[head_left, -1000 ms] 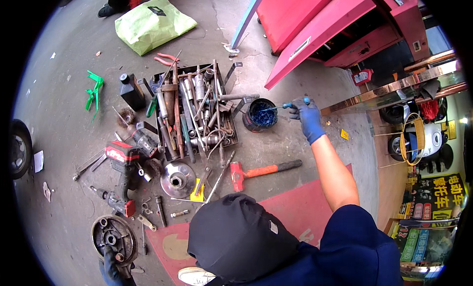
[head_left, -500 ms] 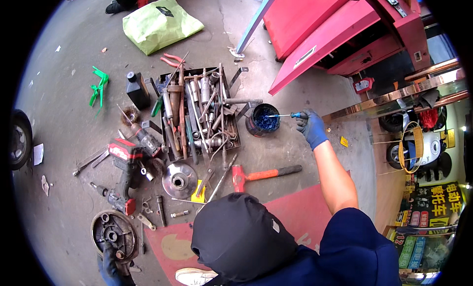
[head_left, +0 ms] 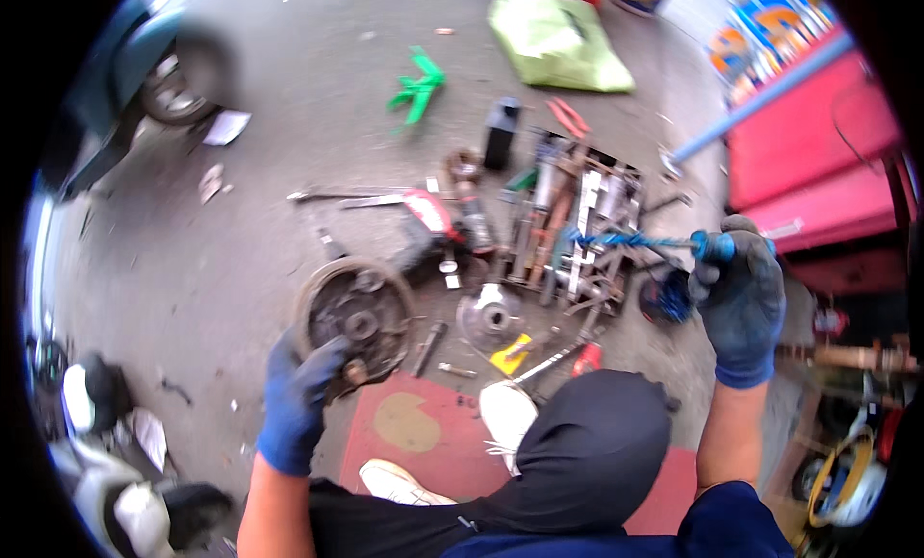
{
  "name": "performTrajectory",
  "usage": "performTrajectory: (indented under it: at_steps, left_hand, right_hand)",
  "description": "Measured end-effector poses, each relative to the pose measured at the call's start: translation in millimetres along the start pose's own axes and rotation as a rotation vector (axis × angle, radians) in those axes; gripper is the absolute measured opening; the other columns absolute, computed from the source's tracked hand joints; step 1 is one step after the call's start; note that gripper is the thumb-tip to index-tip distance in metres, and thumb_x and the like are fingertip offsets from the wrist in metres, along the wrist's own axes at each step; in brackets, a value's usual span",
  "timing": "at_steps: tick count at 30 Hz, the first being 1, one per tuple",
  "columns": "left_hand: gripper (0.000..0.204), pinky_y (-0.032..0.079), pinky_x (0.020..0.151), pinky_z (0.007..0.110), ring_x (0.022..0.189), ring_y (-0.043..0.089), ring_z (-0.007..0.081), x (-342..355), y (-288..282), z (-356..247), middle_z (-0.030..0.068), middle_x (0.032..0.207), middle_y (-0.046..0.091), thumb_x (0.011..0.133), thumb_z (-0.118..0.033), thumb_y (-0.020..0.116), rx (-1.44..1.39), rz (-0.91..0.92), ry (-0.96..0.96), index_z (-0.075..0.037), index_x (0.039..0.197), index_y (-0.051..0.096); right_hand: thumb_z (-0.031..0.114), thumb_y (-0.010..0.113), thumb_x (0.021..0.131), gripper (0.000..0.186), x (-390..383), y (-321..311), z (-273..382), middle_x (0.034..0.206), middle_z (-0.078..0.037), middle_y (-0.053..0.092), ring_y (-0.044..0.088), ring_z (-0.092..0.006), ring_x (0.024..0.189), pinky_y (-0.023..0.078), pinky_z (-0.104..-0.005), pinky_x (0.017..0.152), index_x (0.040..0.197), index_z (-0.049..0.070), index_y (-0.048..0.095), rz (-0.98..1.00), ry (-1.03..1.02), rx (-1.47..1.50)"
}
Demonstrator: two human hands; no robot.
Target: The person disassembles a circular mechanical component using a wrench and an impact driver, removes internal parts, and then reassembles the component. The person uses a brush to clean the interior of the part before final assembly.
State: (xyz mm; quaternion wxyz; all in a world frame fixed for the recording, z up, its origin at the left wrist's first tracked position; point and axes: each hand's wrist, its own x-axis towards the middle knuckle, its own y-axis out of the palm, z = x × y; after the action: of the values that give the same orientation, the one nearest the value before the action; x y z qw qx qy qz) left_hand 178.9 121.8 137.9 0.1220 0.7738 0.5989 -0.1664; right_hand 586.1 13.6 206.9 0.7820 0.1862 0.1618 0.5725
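My left hand (head_left: 296, 394), in a grey-and-blue glove, grips the lower rim of a round metal brake plate (head_left: 320, 308). Its open face, with a hub in the middle, is turned up toward me. On the other side my gloved right hand (head_left: 746, 313) is closed round the handle of a screwdriver (head_left: 710, 246). The screwdriver lies nearly level and points left, its shaft coated with blue grease (head_left: 611, 239). Just below and left of the right hand stands a dark tin (head_left: 666, 313) with blue grease inside. Motion blurs parts of the picture.
A tool tray (head_left: 577, 221) full of metal tools lies ahead. Around it are a red-and-black power tool (head_left: 423, 221), a metal disc (head_left: 491, 313) and a black bottle (head_left: 500, 135). A red cabinet (head_left: 828, 115) stands right, a scooter wheel (head_left: 178, 87) far left.
My right hand has drawn the screwdriver out of the tin, its shaft now carrying blue grease. The brake plate appears raised in my left hand. The view has turned left.
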Motion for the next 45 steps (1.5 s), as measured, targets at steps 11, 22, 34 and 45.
performTrajectory:
  at_steps: [11, 22, 34, 45]
  left_hand:
    - [0.030, 0.052, 0.067, 0.026, 0.074, 0.063, 0.0099, -17.2, -34.8, -18.3, 0.0071, 0.092, 0.069, 0.086, -0.007, 0.063, -0.243, 0.044, 0.005, 0.005, 0.113, 0.062]
    - [0.036, 0.053, 0.074, 0.027, 0.083, 0.064, 0.0115, -12.3, -49.5, -16.9, 0.0096, 0.099, 0.070, 0.083, -0.005, 0.064, -0.251, -0.002, 0.090, 0.007, 0.118, 0.061]
    - [0.023, 0.055, 0.063, 0.026, 0.073, 0.065, 0.0100, -18.5, -62.8, -15.7, 0.0070, 0.089, 0.071, 0.085, -0.008, 0.064, -0.151, -0.115, 0.198, 0.003, 0.105, 0.066]
    - [0.021, 0.053, 0.063, 0.025, 0.072, 0.063, 0.0083, -23.1, -57.3, -14.3, 0.0057, 0.088, 0.070, 0.086, -0.009, 0.062, -0.134, -0.210, 0.230, 0.003, 0.103, 0.066]
  right_hand:
    - [0.006, 0.068, 0.081, 0.035, 33.8, 186.4, -34.2, 0.100, -0.013, 0.067, 0.067, -0.0170, 0.087, 0.056, -0.0311, 0.082, 0.113, -0.004, 0.056, 0.368, -0.249, -0.860]
    - [0.002, 0.080, 0.071, 0.041, 25.2, 221.5, -75.8, 0.096, -0.011, 0.068, 0.071, -0.0278, 0.084, 0.057, -0.0354, 0.073, 0.108, 0.003, 0.061, 0.604, -0.715, -1.091]
    - [-0.002, 0.078, 0.074, 0.043, 26.2, 231.8, -75.3, 0.098, -0.013, 0.070, 0.069, -0.0220, 0.096, 0.054, -0.0343, 0.086, 0.113, -0.001, 0.060, 0.635, -0.472, -1.013]
    - [-0.006, 0.074, 0.072, 0.045, 19.1, 223.6, -79.8, 0.105, -0.014, 0.068, 0.069, -0.0277, 0.099, 0.055, -0.0366, 0.088, 0.115, 0.000, 0.061, 0.639, -0.632, -0.941]
